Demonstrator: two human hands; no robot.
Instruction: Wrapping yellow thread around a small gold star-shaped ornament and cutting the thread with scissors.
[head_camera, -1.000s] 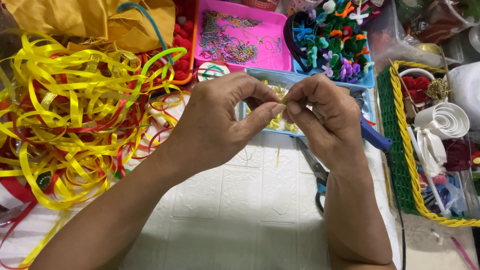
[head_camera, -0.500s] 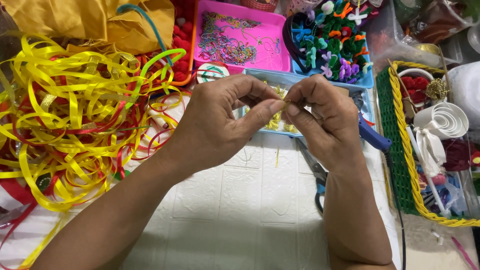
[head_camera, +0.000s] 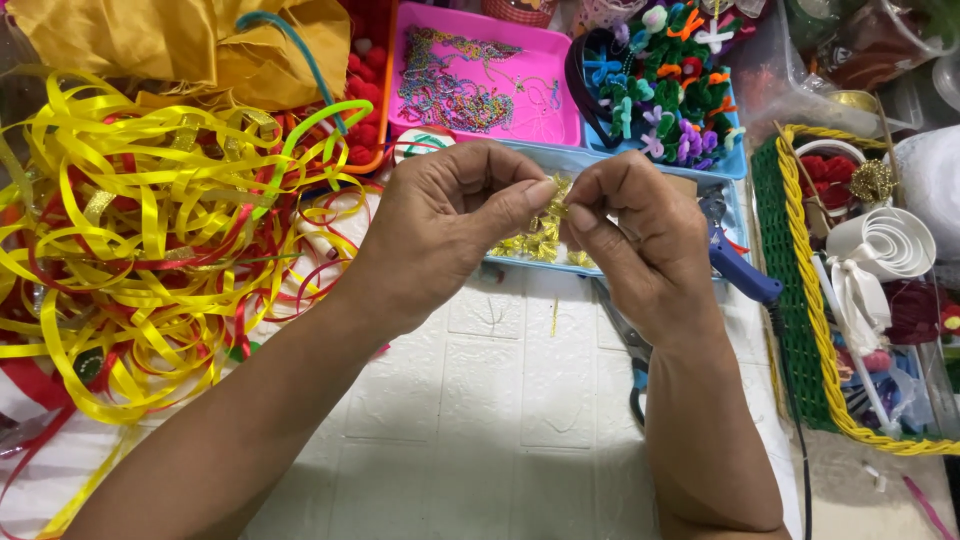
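My left hand (head_camera: 450, 225) and my right hand (head_camera: 640, 240) meet fingertip to fingertip above a light blue tray (head_camera: 575, 160). Between thumbs and forefingers they pinch a small gold ribbon piece (head_camera: 556, 203), mostly hidden by the fingers. Several more small gold ribbon bows (head_camera: 535, 245) lie in the tray just below the hands. A thin gold strand (head_camera: 554, 318) hangs or lies below the tray on the white embossed surface (head_camera: 480, 420).
A tangle of yellow and red ribbon (head_camera: 140, 250) fills the left. Behind are a pink tray with bead chains (head_camera: 475, 75), a blue tray of coloured pipe-cleaner shapes (head_camera: 670, 85) and yellow cloth (head_camera: 180, 40). A blue glue gun (head_camera: 745, 275), scissors (head_camera: 630, 350) and a green basket (head_camera: 800, 300) lie right.
Both hands stay together over the tray; the fingers have shifted slightly on the gold piece.
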